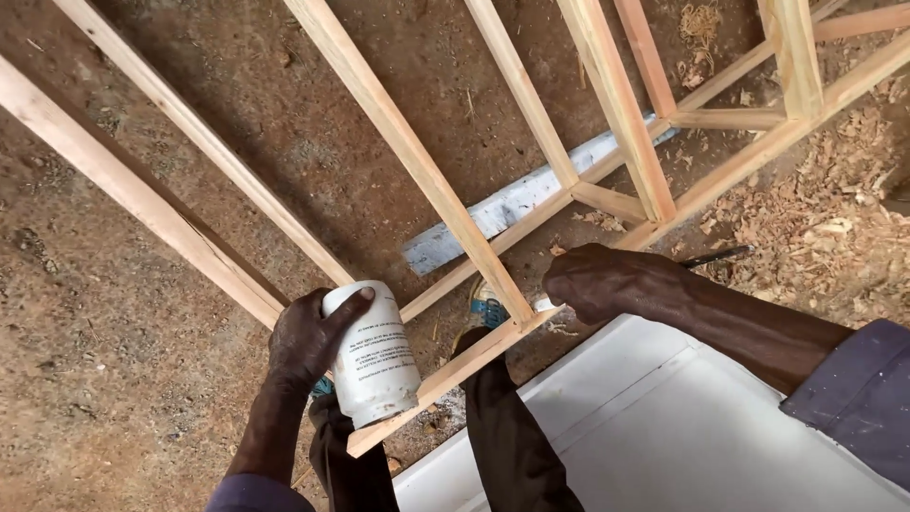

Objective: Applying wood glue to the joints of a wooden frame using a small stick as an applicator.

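1. A white plastic tub point(373, 356), cylindrical with small dark print down its side, is gripped in the left hand point(308, 337). The thumb lies across its upper end and the fingers wrap behind it. The tub is held tilted, just over the lower end of a pale wooden frame point(445, 204).
2. The right hand point(607, 282) is closed in a fist near the frame's bottom rail, close to where a long slat meets it. A small pale object shows at the left side of the fist; what it is cannot be told. A thin dark tool point(716, 256) shows beyond the wrist; whether the hand holds it cannot be told.
3. The two hands are well apart, with the frame's slat between them.
4. The frame is made of long parallel slats joined by cross pieces, and it stretches away from the person over a dirt floor point(142, 313).
5. A flat grey-white board point(512, 204) lies on the dirt beneath the frame.
6. Wood shavings point(825, 209) are piled on the ground to the right.
7. A white panel point(682, 436) with a raised border lies below the right forearm.
8. The person's dark trouser legs point(517, 436) show at the bottom, beneath the frame's end.
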